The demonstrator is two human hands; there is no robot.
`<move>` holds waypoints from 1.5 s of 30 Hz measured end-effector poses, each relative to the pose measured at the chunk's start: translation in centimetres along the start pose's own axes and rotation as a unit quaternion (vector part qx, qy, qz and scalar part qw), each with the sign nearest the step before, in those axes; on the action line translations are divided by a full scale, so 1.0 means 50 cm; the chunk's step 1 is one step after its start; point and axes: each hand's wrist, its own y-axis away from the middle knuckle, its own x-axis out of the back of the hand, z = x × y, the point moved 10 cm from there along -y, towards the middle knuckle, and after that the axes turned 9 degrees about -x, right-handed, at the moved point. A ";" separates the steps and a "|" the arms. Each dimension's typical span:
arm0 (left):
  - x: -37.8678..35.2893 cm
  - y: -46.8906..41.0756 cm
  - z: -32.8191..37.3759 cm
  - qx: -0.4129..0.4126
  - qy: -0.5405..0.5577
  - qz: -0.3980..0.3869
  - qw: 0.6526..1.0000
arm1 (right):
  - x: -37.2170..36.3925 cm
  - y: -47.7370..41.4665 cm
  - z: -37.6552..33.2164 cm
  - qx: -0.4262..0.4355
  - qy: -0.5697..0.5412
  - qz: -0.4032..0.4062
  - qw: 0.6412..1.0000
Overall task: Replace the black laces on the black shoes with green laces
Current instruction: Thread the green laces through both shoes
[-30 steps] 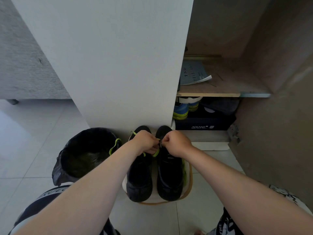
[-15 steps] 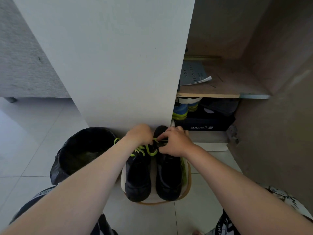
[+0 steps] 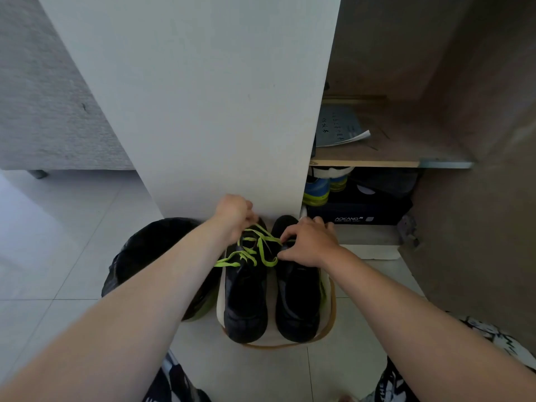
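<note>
Where the forearms reach forward, two black shoes stand side by side, toes nearest, on a pale stool (image 3: 271,336). A green lace (image 3: 250,254) crisscrosses loosely over the left shoe (image 3: 245,300). The left hand (image 3: 235,215), curled into a fist, grips its strands at the shoe's far end. The right hand (image 3: 309,242) rests on the right shoe (image 3: 295,303), fingertips pinching the lace. A black bin bag (image 3: 145,256) sits left; beyond stands a white cabinet door (image 3: 203,111).

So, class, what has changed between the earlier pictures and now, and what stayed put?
The left hand moved forward, pulling the green lace out across the left shoe. The right hand spread its fingers over the right shoe. Shoes and bin stayed put.
</note>
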 end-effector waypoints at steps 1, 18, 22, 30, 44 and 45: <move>0.026 -0.014 0.032 -0.046 -0.091 0.015 0.995 | -0.002 0.000 0.000 0.000 0.000 -0.003 1.000; 0.085 -0.032 0.098 -0.070 -0.102 0.039 0.992 | -0.014 -0.004 -0.003 -0.006 -0.014 -0.011 1.000; 0.028 -0.021 0.070 -0.007 0.197 -0.067 0.978 | -0.018 -0.005 -0.014 -0.003 -0.007 -0.012 1.000; -0.054 0.034 -0.011 -0.156 -0.675 -0.289 0.661 | -0.016 -0.006 -0.011 0.003 -0.008 -0.006 1.000; 0.008 -0.008 0.056 -0.105 -0.172 -0.102 0.974 | -0.011 -0.011 -0.052 0.101 -0.037 0.014 0.994; -0.010 -0.002 0.045 -0.094 -0.116 -0.122 0.981 | -0.012 -0.011 -0.057 0.111 -0.049 0.014 0.993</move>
